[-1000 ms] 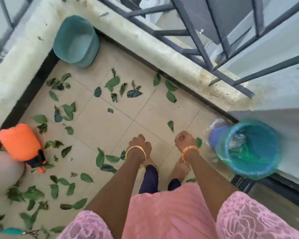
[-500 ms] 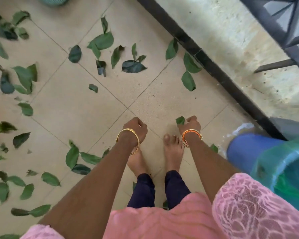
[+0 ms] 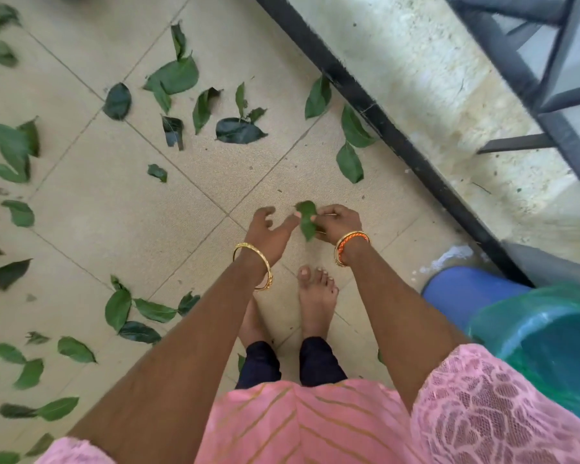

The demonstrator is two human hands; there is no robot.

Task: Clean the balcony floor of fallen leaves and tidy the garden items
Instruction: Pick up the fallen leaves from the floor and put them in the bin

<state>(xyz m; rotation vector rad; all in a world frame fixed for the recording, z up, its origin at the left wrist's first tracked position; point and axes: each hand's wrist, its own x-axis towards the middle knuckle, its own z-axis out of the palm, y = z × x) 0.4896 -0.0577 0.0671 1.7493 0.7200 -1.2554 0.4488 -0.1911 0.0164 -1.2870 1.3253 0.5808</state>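
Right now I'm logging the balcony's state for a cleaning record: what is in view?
Loose leaves: many, green, scattered over the floor.
Held leaf: one, green, between the hands.
Floor tiles: beige.
Bin: one, blue, green liner, lower right.
Ledge: pale, black edge, upper right.
Railing: dark metal, above the ledge.
Bangles: gold, orange-gold.
Feet: bare.
Left hand: open.
Right hand: pinching the leaf.

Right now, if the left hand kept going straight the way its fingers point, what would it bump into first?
Most likely the green leaf pinched in the right hand. The left hand is spread open, its fingertips aimed at that leaf and nearly touching it. Depth is hard to judge, so there may be a small gap.
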